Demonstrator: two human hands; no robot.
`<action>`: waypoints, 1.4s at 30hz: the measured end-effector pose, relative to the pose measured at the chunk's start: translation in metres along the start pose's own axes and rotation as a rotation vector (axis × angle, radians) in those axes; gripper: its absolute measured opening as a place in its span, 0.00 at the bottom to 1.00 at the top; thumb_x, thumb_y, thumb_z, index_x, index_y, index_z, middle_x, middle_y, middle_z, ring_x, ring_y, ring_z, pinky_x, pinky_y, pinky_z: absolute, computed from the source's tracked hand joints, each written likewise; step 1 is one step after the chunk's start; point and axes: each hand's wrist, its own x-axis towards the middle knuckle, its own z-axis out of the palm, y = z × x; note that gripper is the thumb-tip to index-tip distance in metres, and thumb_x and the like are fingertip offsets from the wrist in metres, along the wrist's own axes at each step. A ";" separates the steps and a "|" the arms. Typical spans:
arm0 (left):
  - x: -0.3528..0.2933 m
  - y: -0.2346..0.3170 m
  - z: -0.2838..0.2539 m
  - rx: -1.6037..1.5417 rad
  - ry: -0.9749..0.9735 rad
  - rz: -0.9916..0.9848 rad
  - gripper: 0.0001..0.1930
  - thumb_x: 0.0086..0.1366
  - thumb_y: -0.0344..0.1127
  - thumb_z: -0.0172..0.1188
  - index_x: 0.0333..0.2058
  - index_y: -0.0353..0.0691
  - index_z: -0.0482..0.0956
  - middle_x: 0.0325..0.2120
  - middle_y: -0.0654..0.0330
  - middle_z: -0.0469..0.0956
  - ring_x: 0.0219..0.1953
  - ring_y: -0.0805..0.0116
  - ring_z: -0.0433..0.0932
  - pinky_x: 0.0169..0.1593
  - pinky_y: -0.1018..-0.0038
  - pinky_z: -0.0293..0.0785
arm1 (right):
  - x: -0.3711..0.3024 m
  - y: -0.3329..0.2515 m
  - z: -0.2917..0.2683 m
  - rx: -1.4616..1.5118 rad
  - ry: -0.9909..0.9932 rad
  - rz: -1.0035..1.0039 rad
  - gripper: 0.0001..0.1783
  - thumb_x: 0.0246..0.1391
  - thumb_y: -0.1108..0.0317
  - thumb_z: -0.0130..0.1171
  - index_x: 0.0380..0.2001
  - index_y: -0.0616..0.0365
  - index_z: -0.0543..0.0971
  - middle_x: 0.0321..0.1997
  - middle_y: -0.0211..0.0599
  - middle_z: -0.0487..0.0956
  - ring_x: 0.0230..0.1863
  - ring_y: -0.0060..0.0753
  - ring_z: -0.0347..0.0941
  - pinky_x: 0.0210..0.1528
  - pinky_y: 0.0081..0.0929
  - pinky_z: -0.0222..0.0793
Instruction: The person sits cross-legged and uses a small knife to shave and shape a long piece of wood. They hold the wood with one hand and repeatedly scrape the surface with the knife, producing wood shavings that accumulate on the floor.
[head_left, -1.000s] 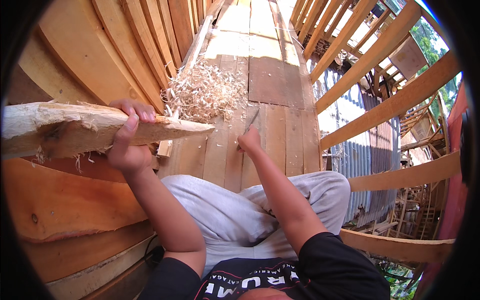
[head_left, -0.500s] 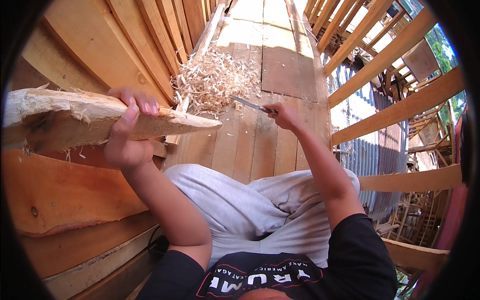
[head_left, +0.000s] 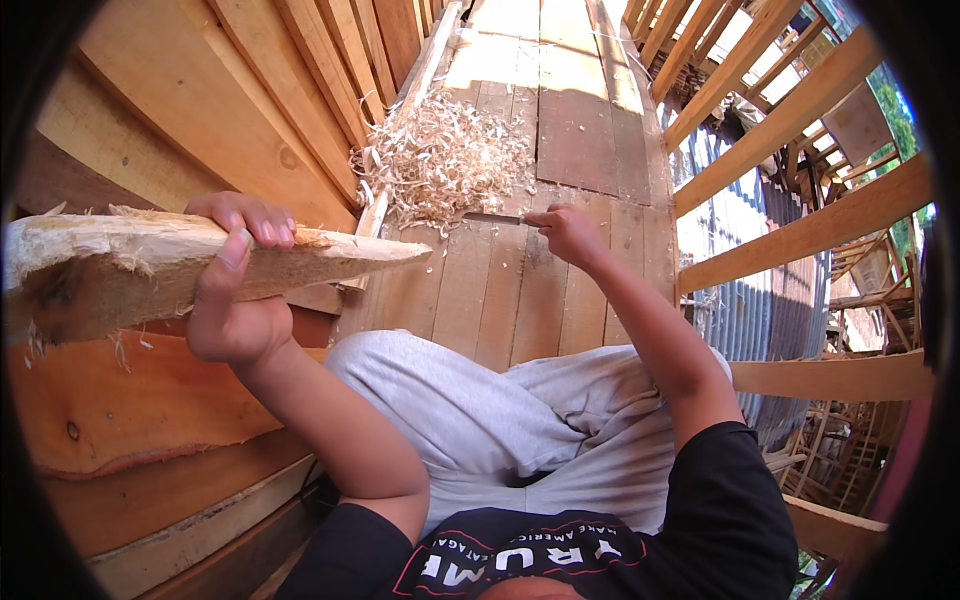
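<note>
A rough, pale length of wood [head_left: 150,262] lies across the left side, its right end whittled to a point. My left hand [head_left: 243,270] is wrapped round it near the middle, fingers over the top and thumb on the near face. Loose splinters hang from its underside. To the right of the tip, my right hand [head_left: 567,234] grips a knife [head_left: 495,218] by the handle. The blade points left, apart from the wood, above the floor beside the shavings. Most of the handle is hidden in my fist.
A heap of curled wood shavings [head_left: 445,155] covers part of the plank floor [head_left: 500,300]. Upright boards [head_left: 200,110] form a wall on the left. Slanting wooden rails [head_left: 800,230] run along the right, with corrugated metal sheets [head_left: 740,280] beyond them. My legs in grey trousers are folded below.
The knife's blade has turned edge-on and lies nearly level, after sloping down to the right. My left hand and the wood have shifted slightly left in the picture.
</note>
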 end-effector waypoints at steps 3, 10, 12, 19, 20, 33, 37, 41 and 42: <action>-0.001 0.001 -0.003 -0.009 0.016 -0.012 0.12 0.54 0.33 0.54 0.36 0.35 0.68 0.26 0.55 0.68 0.30 0.64 0.69 0.43 0.67 0.66 | -0.002 -0.028 -0.008 0.005 -0.056 -0.135 0.22 0.50 0.73 0.60 0.47 0.35 0.83 0.33 0.38 0.80 0.38 0.44 0.78 0.37 0.38 0.74; 0.001 -0.003 0.006 -0.013 0.031 -0.028 0.10 0.56 0.34 0.53 0.35 0.36 0.68 0.26 0.56 0.67 0.31 0.65 0.68 0.42 0.66 0.66 | -0.001 -0.016 0.002 -0.138 -0.082 -0.169 0.08 0.51 0.70 0.60 0.36 0.51 0.80 0.34 0.39 0.80 0.38 0.46 0.77 0.38 0.43 0.73; -0.001 -0.002 0.012 -0.022 0.039 -0.034 0.10 0.56 0.33 0.54 0.35 0.36 0.68 0.26 0.56 0.68 0.31 0.65 0.68 0.42 0.66 0.66 | -0.006 -0.018 -0.015 -0.150 -0.139 -0.026 0.08 0.52 0.70 0.59 0.37 0.55 0.80 0.35 0.41 0.79 0.39 0.49 0.77 0.39 0.44 0.72; -0.002 -0.024 0.055 -0.093 0.094 -0.023 0.08 0.54 0.27 0.58 0.33 0.33 0.71 0.24 0.55 0.71 0.29 0.65 0.72 0.38 0.69 0.71 | -0.052 -0.038 -0.057 0.266 -0.087 0.284 0.13 0.65 0.63 0.47 0.41 0.65 0.70 0.29 0.48 0.78 0.28 0.44 0.77 0.31 0.39 0.70; -0.003 -0.028 0.061 -0.094 0.096 -0.017 0.08 0.54 0.26 0.58 0.33 0.33 0.72 0.24 0.55 0.71 0.29 0.65 0.73 0.37 0.70 0.72 | -0.058 -0.043 -0.058 0.469 -0.124 0.357 0.13 0.66 0.62 0.47 0.41 0.64 0.70 0.28 0.45 0.77 0.26 0.39 0.75 0.28 0.36 0.69; -0.018 -0.070 0.095 -0.074 -0.028 -0.082 0.08 0.55 0.31 0.57 0.33 0.37 0.70 0.23 0.58 0.69 0.29 0.68 0.70 0.39 0.69 0.70 | -0.044 -0.088 -0.036 1.025 0.046 0.471 0.15 0.61 0.58 0.56 0.45 0.55 0.69 0.25 0.27 0.70 0.18 0.18 0.62 0.16 0.21 0.57; -0.022 -0.084 0.097 -0.083 -0.095 -0.034 0.08 0.56 0.33 0.57 0.32 0.39 0.68 0.24 0.58 0.69 0.29 0.67 0.71 0.40 0.69 0.70 | -0.049 -0.091 -0.032 1.099 -0.047 0.482 0.20 0.61 0.52 0.53 0.40 0.61 0.72 0.24 0.34 0.73 0.20 0.26 0.68 0.18 0.29 0.64; -0.016 -0.090 0.090 -0.166 -0.165 -0.032 0.07 0.58 0.30 0.56 0.34 0.38 0.68 0.26 0.58 0.70 0.31 0.68 0.70 0.41 0.70 0.69 | -0.037 -0.081 -0.025 1.062 -0.223 0.647 0.20 0.67 0.48 0.42 0.35 0.53 0.72 0.20 0.25 0.66 0.17 0.17 0.58 0.14 0.24 0.53; -0.016 -0.091 0.092 -0.181 -0.163 -0.037 0.07 0.58 0.30 0.56 0.34 0.38 0.68 0.26 0.58 0.70 0.31 0.68 0.70 0.41 0.70 0.69 | -0.036 -0.083 -0.027 1.044 -0.223 0.650 0.21 0.67 0.49 0.41 0.33 0.54 0.73 0.20 0.28 0.67 0.17 0.20 0.60 0.16 0.26 0.55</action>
